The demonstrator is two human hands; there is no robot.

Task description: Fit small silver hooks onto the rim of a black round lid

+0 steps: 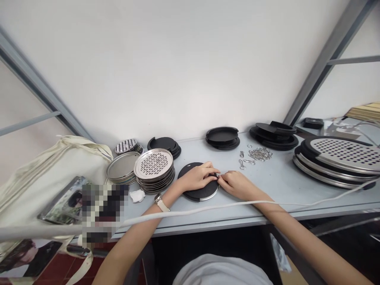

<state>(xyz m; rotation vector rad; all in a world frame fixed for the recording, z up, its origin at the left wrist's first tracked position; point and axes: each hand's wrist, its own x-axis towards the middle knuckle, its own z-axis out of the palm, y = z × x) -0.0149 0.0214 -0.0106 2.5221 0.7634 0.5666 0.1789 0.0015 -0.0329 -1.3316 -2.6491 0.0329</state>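
A: Disc status?

B: Black round cover [194,194] flat on the grey bench [276,176], partly under left hand [201,175]. Silver metal edge [211,196] visible at near right.

A: Fingers?

B: Left: draped over the top, slightly apart, tips at the right-hand edge. Right hand [237,184]: thumb and index close together at the same edge, by a tiny shiny bit [217,175]. Can't tell, for either hand, whether clamped on it.

A: How to do it well?

B: Press down through left palm to stop the cover skating or spinning. Brace right wrist on bench, use small fingertip moves. Probably worth lifting left fingers a little for a better sightline. Watch the white cord [297,204] in front of both forearms, could snag.

A: Containers?

B: Cream canvas tote [86,154] at left, contents hidden. Shallow black round trays [222,135] piled at back of bench, top one lip-up. Right-hand stack [348,153]: on top, a perforated metal plate partly edged in black. Silver clips [260,154]: loose heap straight on the bench, not in a bin.
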